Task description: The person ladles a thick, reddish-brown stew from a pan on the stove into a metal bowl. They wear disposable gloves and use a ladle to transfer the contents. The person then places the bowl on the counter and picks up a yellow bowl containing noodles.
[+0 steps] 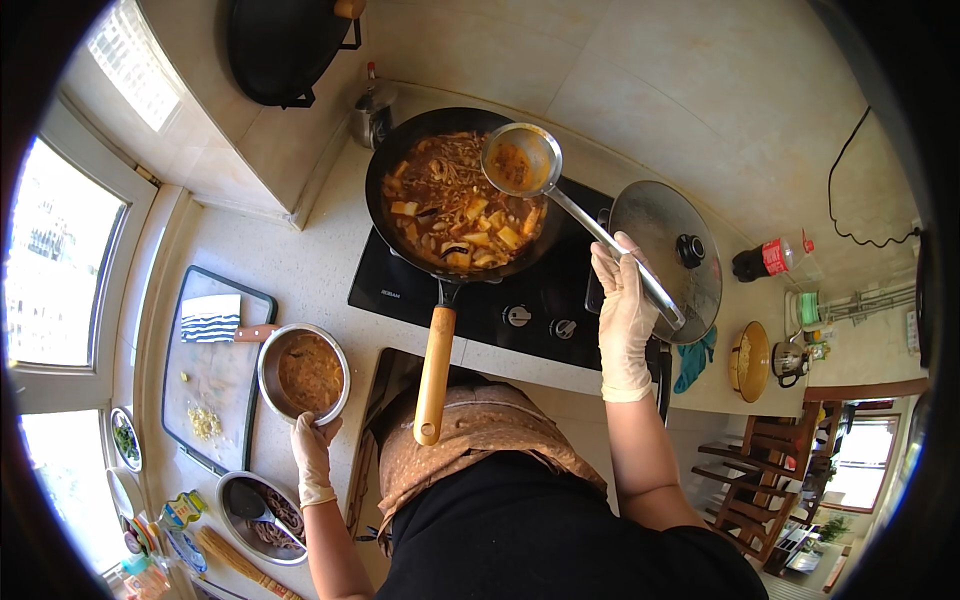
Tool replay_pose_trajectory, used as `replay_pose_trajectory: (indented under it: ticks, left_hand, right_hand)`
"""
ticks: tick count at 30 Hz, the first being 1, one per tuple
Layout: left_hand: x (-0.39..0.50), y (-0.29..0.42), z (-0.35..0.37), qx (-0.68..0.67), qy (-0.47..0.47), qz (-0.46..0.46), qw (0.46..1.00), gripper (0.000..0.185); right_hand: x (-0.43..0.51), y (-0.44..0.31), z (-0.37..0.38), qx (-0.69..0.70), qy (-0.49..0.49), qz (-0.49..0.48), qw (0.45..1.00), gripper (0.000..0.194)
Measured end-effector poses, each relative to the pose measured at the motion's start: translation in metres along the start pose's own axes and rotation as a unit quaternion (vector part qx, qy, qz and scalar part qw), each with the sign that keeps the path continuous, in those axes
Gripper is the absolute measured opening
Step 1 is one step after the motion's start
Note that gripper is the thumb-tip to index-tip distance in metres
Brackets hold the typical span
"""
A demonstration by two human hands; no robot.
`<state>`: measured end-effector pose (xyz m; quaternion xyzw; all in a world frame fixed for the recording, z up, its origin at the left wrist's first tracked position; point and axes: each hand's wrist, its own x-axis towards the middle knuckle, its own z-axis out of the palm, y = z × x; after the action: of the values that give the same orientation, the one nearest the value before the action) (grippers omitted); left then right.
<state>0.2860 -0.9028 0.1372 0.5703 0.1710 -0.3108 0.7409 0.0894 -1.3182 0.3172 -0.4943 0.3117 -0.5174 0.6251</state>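
Note:
My gloved right hand [627,315] grips the metal handle of a ladle [525,159], whose bowl hangs over the far right side of a black wok [375,202]. Some reddish sauce lies in the ladle. Chunks of food, thin enoki-like mushrooms and dark chilies sit in red-brown broth [457,202] inside the wok. Its wooden handle [435,375] points towards me. Off to the left, my gloved left hand [313,442] holds the near rim of a stainless steel bowl [268,375] that contains similar soup with bits in it.
A cutting board [225,382] carries a cleaver [217,319] and chopped garlic. Near it stands a metal basin [225,499] with dark strips and a spoon. A glass lid [660,225] rests on the black cooktop [480,315]. A cola bottle [765,259] and yellow bowl [741,360] are at right.

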Motion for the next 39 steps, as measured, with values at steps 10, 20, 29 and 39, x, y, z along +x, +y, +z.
replay_pose_trajectory:
  ticks: [10,20,29,39]
  left_hand:
    - [0.004,-0.002,-0.006,-0.053,-0.025,-0.034,0.998,0.03]
    - [0.009,-0.006,-0.011,-0.054,-0.021,-0.032,0.998,0.026]
    - [0.009,-0.007,-0.012,-0.047,-0.028,-0.026,0.998,0.023]
    - [0.012,-0.01,-0.014,-0.029,-0.035,-0.018,0.999,0.023]
  right_hand:
    - [0.006,-0.008,0.001,-0.011,-0.002,-0.047,0.999,0.03]
    - [0.01,0.019,-0.011,-0.086,-0.039,-0.074,0.993,0.029]
    - [0.002,0.044,-0.014,-0.134,-0.039,-0.082,0.987,0.028]
    - [-0.001,0.048,-0.013,-0.11,-0.038,-0.061,0.991,0.025]
